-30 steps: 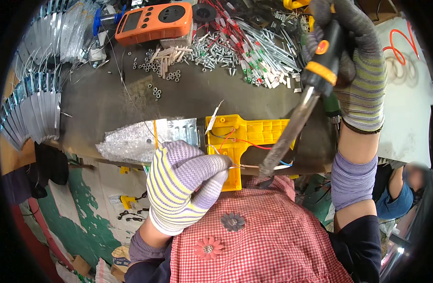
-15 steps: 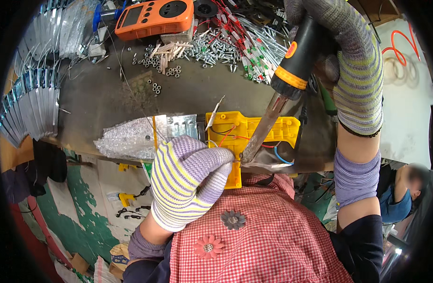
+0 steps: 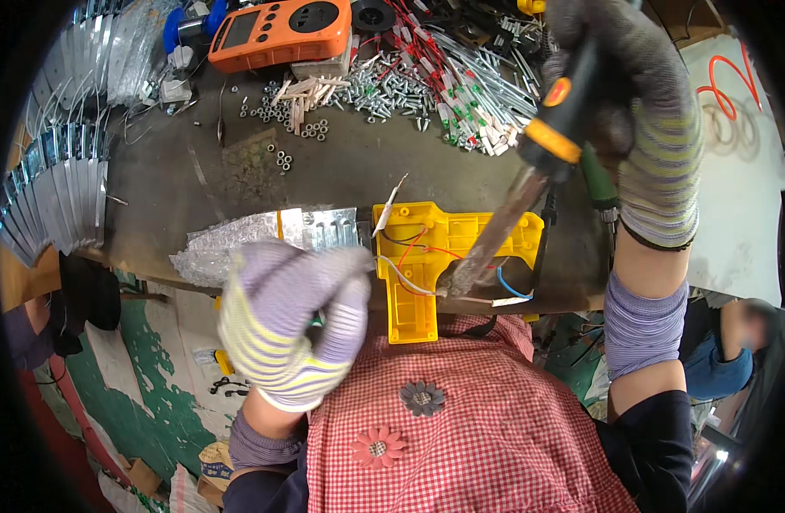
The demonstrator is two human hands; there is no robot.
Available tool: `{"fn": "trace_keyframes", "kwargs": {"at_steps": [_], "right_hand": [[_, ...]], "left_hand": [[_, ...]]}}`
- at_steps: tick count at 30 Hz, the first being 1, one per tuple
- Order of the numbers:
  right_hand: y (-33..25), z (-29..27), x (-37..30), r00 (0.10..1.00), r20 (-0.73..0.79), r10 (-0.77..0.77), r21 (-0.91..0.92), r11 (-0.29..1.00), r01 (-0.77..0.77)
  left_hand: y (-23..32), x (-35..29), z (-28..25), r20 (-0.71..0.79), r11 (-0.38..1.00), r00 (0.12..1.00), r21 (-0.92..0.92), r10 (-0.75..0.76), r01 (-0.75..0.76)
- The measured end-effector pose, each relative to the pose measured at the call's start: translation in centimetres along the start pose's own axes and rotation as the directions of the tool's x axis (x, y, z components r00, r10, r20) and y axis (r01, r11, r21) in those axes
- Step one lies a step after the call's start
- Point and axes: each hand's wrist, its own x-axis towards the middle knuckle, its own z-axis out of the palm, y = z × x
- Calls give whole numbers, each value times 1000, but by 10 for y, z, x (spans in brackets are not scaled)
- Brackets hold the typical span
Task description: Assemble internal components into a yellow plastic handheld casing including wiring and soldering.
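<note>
At the upper right my right hand (image 3: 623,94), in a striped knit glove, is closed round the black and orange handle of a large soldering iron (image 3: 553,141). Its tip slants down to wire ends over a yellow pistol-shaped plastic housing half (image 3: 409,299), open side up. Red, black and blue wires lie in the housing, and a white-sleeved lead (image 3: 390,209) sticks up at its left end. Left of the housing, my gloved left hand (image 3: 298,321) is blurred, thumb and fingers pinched together; what they hold, if anything, cannot be made out. Behind that hand is a metal plate (image 3: 328,227) in bubble wrap.
An orange multimeter (image 3: 281,32) lies at the back beside a blue spool (image 3: 191,27). Screws (image 3: 379,90), nuts (image 3: 283,160) and a bundle of leads (image 3: 469,94) lie behind the housing. Stacked metal strips (image 3: 55,192) stand far left. Another person (image 3: 721,350) is at the right.
My left hand has moved left, away from the iron's tip, uncovering the housing's lower part. The iron has shifted slightly right, with its tip still by the wires.
</note>
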Motion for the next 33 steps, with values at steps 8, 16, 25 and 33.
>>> {"fn": "trace_keyframes", "kwargs": {"at_steps": [8,16,25,33], "right_hand": [[19,-96,31,999,50,2,441,897,-24],[70,-55,50,944,24,-329,-159,931,328],[103,-34,157,880,219,-421,-779,468,417],[55,-66,21,959,232,-160,-620,735,273]], "left_hand": [[-57,24,22,-35,892,979,420,199,-167],[-54,21,21,49,951,999,310,-14,-2],[-57,27,24,79,960,996,278,-44,21],[-46,23,10,-78,973,997,226,-19,36]]}}
